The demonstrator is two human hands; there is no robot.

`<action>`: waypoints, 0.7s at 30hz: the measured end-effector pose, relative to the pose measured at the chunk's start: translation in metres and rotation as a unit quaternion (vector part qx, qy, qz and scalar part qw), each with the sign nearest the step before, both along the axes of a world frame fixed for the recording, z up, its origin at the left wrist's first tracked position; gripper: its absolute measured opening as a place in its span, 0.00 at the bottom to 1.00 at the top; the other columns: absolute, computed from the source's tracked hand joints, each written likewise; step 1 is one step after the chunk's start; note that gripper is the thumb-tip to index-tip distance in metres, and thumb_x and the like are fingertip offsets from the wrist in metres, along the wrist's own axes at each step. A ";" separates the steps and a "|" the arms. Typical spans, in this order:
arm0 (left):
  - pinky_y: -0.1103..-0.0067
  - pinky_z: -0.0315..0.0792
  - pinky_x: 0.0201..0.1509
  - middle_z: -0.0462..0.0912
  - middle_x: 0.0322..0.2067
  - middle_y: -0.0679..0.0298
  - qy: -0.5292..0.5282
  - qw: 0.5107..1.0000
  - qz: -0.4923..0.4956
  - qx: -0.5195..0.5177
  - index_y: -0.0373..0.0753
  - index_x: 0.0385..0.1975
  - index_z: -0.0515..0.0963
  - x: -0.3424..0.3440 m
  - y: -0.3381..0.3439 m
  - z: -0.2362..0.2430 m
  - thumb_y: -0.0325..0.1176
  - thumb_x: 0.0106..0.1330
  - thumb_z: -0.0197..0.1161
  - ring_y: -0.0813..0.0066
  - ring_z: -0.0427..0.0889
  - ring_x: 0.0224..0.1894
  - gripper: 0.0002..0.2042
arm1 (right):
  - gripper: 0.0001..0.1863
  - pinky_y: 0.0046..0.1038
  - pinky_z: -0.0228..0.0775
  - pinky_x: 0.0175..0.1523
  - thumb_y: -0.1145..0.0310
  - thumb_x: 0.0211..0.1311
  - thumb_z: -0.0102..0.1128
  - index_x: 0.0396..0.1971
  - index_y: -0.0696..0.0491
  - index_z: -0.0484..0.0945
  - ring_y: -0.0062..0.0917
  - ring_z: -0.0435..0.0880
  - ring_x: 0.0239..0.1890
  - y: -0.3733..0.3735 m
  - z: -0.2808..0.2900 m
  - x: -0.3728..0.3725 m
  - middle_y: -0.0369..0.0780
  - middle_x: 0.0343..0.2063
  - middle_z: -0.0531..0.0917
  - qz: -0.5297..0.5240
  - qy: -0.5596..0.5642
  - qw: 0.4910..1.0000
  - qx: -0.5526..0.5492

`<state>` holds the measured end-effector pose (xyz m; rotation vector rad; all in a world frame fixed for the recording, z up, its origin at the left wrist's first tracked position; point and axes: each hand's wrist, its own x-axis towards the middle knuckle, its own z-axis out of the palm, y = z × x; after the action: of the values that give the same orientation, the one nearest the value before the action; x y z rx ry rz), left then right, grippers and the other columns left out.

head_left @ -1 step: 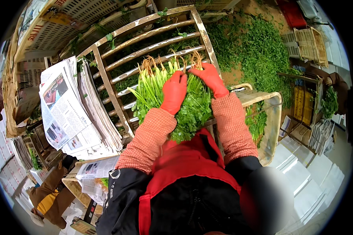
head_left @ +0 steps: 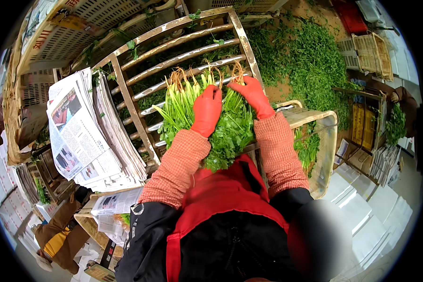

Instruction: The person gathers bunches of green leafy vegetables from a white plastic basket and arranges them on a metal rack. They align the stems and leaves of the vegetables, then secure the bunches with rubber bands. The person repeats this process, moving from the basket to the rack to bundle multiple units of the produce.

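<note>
Leafy greens (head_left: 235, 124), long-stemmed and thick with frilled leaf, lie across the near part of the slatted rack (head_left: 129, 96), roots toward its far side, foliage toward the wearer's red apron (head_left: 230, 183). Left hand (head_left: 207, 113), in a red glove, lies over the stems at mid-rack; its fingers are bent and close together, tips down among the stems, so whether they pinch anything I cannot tell. Right hand (head_left: 253, 96), gloved alike, is nearer the rack's right rail, thumb and fingers slightly parted beside a tuft of tan roots (head_left: 238, 70); grip unclear. Root ends sit roughly level, probably so that stems can be gathered evenly; both hands face inward, likely to keep the bundle from splaying. Rack: worn metal, round bars, paint flaking; gaps perhaps let scraps drop. Newspaper stack (head_left: 82, 127) at the rack's left edge, flat, dry, layered, presumably parked there for easy reach. Pale plastic crate (head_left: 326, 157) right of the rack, stiff-walled, with more greens inside. Loose leaf litter (head_left: 315, 66) beyond the rack's right corner, a soft, tangled heap on brown floor. Sleeve covers (head_left: 176, 162) of checked, crinkled cloth, likely guarding against wet.
</note>
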<state>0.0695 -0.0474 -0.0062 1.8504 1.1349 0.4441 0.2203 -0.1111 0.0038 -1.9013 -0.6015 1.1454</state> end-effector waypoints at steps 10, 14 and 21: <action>0.70 0.74 0.31 0.82 0.26 0.58 0.062 0.995 -0.071 0.022 0.41 0.35 0.79 0.006 0.004 0.006 0.35 0.59 0.60 0.57 0.81 0.28 0.08 | 0.15 0.22 0.68 0.47 0.67 0.59 0.56 0.44 0.57 0.80 0.19 0.78 0.40 -0.004 0.013 -0.002 0.36 0.37 0.83 -0.029 0.212 0.970 0.116; 0.71 0.74 0.31 0.82 0.28 0.61 0.040 0.989 -0.082 0.119 0.44 0.38 0.79 0.002 -0.006 -0.001 0.36 0.59 0.60 0.58 0.81 0.30 0.09 | 0.14 0.24 0.69 0.48 0.65 0.61 0.54 0.41 0.59 0.80 0.22 0.79 0.40 -0.002 0.004 -0.006 0.39 0.36 0.82 -0.006 0.085 0.989 0.120; 0.71 0.72 0.28 0.74 0.26 0.64 0.100 0.955 -0.207 0.188 0.47 0.36 0.79 -0.031 0.005 -0.001 0.32 0.56 0.63 0.62 0.78 0.27 0.08 | 0.13 0.25 0.74 0.43 0.63 0.60 0.55 0.32 0.60 0.78 0.25 0.81 0.32 -0.037 0.031 -0.017 0.41 0.33 0.82 -0.271 0.222 0.919 0.179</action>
<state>0.0389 -0.0422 -0.0074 2.4438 0.7887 0.2405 0.2036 -0.1482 0.0347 -1.3080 -0.0123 0.9674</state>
